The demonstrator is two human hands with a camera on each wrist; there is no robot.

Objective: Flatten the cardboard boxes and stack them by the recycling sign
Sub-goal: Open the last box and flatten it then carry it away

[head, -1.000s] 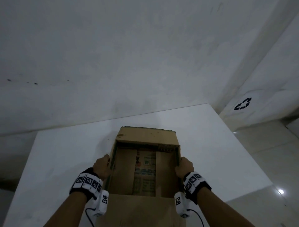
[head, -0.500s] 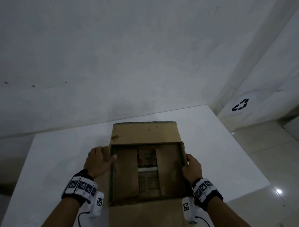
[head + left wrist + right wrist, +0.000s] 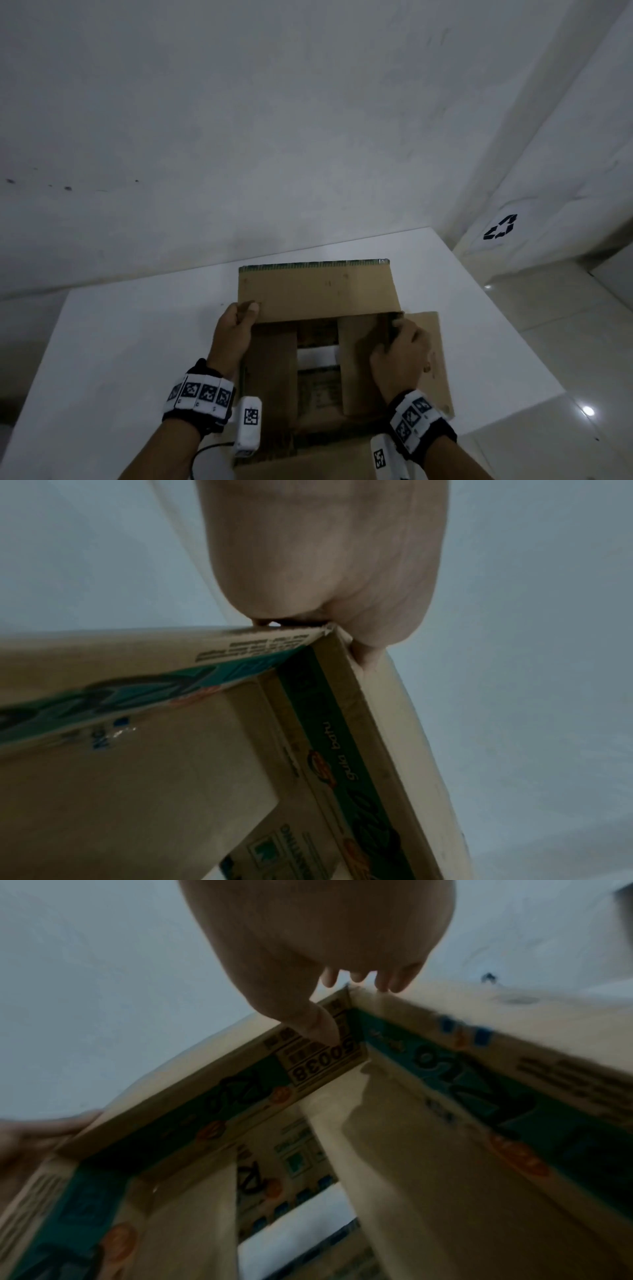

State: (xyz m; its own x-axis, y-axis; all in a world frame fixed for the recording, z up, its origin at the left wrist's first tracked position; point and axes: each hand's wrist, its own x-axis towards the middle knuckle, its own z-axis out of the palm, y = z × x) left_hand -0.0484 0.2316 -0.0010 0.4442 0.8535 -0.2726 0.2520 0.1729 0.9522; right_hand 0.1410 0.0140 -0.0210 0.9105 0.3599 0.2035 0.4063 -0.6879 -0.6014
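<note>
A brown cardboard box [image 3: 318,291] stands open on the white table [image 3: 130,342], its far flap raised and its right flap lying outward. Through a gap between the bottom flaps the table shows. My left hand [image 3: 236,325] grips the box's far left corner, thumb on the far flap; in the left wrist view the fingers [image 3: 369,642] curl over that corner of the box [image 3: 137,777]. My right hand [image 3: 400,346] grips the far right corner. In the right wrist view its thumb [image 3: 322,1026] presses the printed inner wall of the box [image 3: 428,1150], with the fingers over the rim.
A black recycling sign [image 3: 500,228] is on the white wall low at the right, past the table's right edge. Shiny tiled floor [image 3: 565,325] lies below it. A grey wall runs behind the table. The near flap hangs toward me.
Both hands slid forward from the side rims to the far corners. The far flap stands wider and the right flap has folded outward. The gap in the bottom has widened.
</note>
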